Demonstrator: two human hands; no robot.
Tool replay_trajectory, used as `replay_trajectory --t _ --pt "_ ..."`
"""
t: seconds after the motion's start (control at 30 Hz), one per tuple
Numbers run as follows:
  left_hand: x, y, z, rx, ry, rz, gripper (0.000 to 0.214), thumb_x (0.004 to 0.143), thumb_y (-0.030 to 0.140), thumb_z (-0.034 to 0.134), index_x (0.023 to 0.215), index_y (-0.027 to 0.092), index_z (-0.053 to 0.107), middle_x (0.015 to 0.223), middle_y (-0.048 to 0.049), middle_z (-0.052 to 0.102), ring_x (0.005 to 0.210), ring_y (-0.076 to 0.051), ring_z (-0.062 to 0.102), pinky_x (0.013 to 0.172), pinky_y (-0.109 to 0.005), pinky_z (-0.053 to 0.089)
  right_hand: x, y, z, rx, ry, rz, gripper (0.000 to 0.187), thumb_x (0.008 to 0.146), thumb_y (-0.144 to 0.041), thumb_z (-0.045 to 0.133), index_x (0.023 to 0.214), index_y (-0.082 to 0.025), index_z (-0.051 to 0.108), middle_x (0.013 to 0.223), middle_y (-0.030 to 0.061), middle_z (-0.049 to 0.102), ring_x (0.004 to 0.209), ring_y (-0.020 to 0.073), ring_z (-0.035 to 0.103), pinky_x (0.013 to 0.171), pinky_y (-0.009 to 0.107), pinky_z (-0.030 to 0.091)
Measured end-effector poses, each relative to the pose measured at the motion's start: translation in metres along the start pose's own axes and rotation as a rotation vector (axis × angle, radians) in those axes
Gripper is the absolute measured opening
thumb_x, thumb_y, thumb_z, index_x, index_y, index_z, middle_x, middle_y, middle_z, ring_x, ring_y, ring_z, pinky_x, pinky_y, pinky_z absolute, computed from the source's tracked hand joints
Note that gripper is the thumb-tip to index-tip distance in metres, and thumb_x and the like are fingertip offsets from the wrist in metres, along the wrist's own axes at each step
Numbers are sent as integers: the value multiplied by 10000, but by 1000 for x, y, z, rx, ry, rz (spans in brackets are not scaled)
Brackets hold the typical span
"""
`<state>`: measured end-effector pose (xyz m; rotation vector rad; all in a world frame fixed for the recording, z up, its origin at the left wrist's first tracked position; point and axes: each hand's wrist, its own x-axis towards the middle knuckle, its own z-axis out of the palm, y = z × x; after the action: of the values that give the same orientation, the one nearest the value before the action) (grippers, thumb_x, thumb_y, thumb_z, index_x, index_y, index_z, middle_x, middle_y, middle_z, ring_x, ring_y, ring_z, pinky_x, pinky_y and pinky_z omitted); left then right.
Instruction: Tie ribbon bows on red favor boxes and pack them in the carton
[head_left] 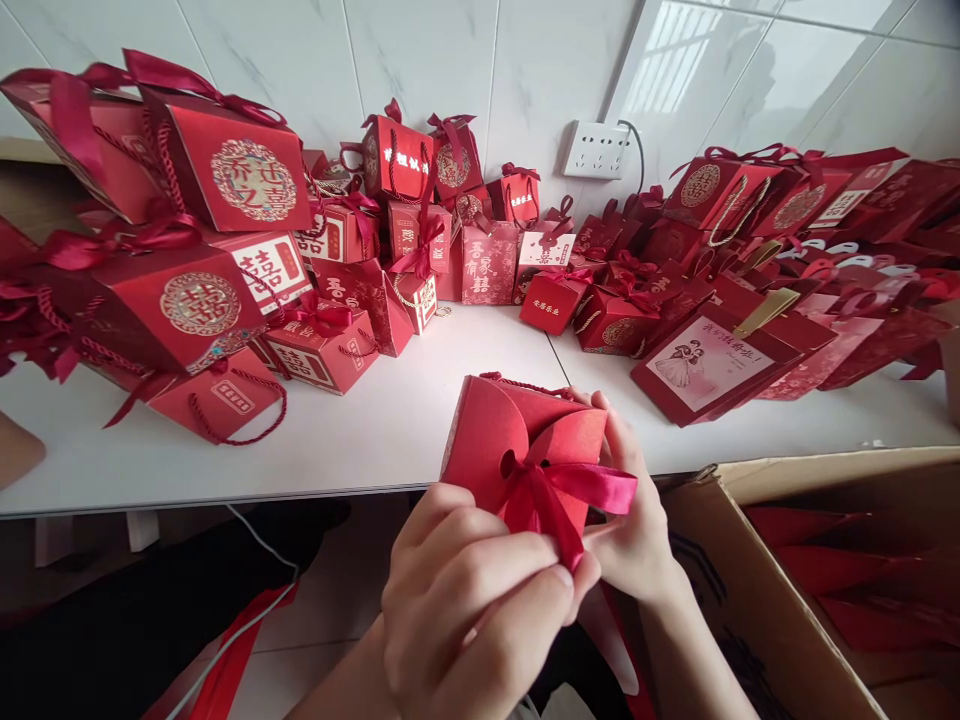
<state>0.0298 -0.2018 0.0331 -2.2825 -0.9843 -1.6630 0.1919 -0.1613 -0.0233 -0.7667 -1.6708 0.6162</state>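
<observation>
A red gift box (480,425) with curved overlapping flaps and a twisted cord handle is held up before the table's front edge. Dark red ribbon (600,487) passes through the holes in its flaps and forms a loop on the right side. My left hand (480,590) is closed, its fingertips pinching the ribbon low on the box. My right hand (634,510) wraps round the box's right side, with its thumb close to the ribbon's lower end. Part of the box lies hidden behind my left fingers.
Finished red gift boxes (199,305) are stacked on the left of the white table (390,415). More boxes and bags (705,365) crowd its back and right. A cardboard carton (780,610) with red pieces stands at lower right. A power strip (596,150) is on the tiled wall.
</observation>
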Motion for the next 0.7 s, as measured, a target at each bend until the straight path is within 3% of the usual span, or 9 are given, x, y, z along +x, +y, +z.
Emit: replay_trajectory --t 0.47,0.57,0.6,0.63,0.7 --pt "1 3 -11 -5 -127 -42 114 781 113 671 785 191 588 670 31 680 573 -94 624 549 -250 534 -1 1 -4 16 -15 -7 1008 602 -395 838 1440 -388 276 1431 56 390 1340 337 353 1023 523 449" --pt "5 -23 -12 86 -73 -109 102 781 167 684 768 206 591 670 34 653 591 -98 609 546 -226 495 -3 -1 -11 -46 -33 -29 1019 612 -347 840 1451 -353 261 1439 78 379 1344 326 351 1027 509 449" --pt "7 -37 -9 200 108 -177 107 779 170 686 753 198 586 660 27 636 586 -102 596 550 -226 478 -4 -2 -14 -87 -29 -30 1023 606 -336 844 1451 -341 266 1437 88 383 1340 328 358 1031 514 442" --pt "7 -51 -4 304 152 -268 91 798 176 661 755 196 583 655 23 618 582 -108 584 567 -237 471 -6 -2 -18 -133 -6 -26 1030 595 -339 849 1449 -329 273 1432 98 387 1335 337 363 1037 529 427" --pt "6 -77 16 370 -11 -365 88 823 237 623 754 199 585 628 19 600 550 -129 572 529 -251 443 -12 -2 -26 -221 91 15 1031 598 -411 834 1450 -315 261 1430 107 389 1338 354 353 1061 567 371"
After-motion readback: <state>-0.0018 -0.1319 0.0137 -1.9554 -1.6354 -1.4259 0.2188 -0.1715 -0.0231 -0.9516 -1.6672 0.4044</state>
